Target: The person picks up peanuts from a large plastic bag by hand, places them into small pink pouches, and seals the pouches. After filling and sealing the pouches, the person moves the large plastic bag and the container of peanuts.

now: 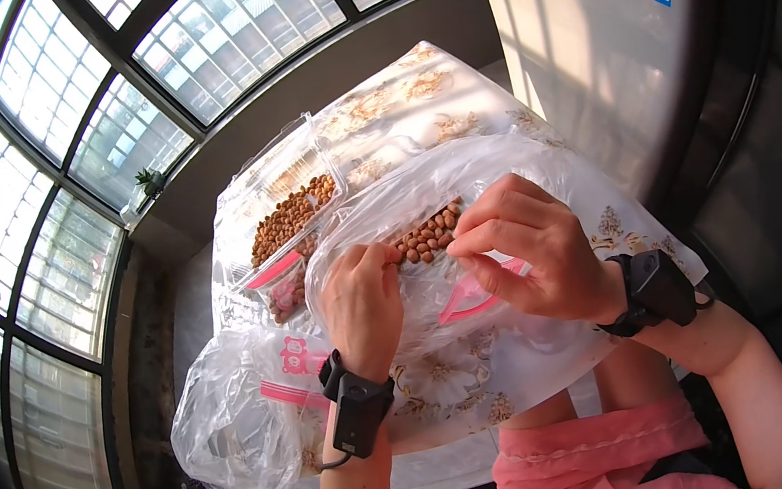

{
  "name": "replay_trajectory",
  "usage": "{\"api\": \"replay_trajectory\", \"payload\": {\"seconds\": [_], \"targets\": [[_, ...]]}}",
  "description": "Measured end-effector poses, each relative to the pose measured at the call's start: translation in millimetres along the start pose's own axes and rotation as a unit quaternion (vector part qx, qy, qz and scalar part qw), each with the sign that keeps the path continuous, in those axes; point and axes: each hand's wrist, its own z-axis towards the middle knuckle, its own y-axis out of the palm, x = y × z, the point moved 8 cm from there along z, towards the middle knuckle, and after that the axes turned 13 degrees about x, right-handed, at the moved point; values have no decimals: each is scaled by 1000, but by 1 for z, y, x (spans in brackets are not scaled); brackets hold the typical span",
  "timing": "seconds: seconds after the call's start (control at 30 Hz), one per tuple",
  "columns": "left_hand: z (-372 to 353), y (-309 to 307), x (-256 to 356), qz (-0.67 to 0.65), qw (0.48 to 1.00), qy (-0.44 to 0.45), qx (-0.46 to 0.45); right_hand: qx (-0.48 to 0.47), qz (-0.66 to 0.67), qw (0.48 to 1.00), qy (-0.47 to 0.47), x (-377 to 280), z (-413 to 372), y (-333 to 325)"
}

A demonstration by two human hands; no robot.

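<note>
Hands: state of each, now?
Left hand: fingers curled beside the round brown nuts; grip can't be told.
Right hand: fingers bent beside them; grip unclear.

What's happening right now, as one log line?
Left hand: beside rounded brown nuts; right hand: beside them; around nuts: crinkled clear plastic; clear rectangular plastic box: more brown nuts inside

On the counter (pixel 410 65) there is a flowered tablecloth (pixel 436 379), and on it lie a clear box (pixel 336 164) with brown nuts (pixel 291 221), a small pink-zipped bag (pixel 284 289), a wide plastic bag (pixel 460 161), and a crumpled bag (pixel 219 412).
</note>
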Motion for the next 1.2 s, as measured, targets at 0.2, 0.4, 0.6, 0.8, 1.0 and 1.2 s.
{"api": "replay_trajectory", "payload": {"seconds": [0.2, 0.4, 0.6, 0.8, 1.0, 1.2], "targets": [[-2, 4, 1, 7, 1000, 8, -9, 6, 4, 1000, 13, 2, 2, -4], [-4, 6, -1, -9, 1000, -8, -24, -19, 34, 999, 20, 0, 1, -3], [-5, 6, 0, 12, 999, 14, -29, -61, 31, 998, -1, -2, -4, 4], [8, -13, 16, -129, 990, -19, 59, -99, 41, 994, -8, -9, -2, 9], [15, -30, 41, -265, 962, 35, 47, -107, 7, 994, 6, 3, -7, 12], [8, -33, 71, -320, 937, 144, 6, -72, 27, 993, 91, 13, -7, 10]]}}
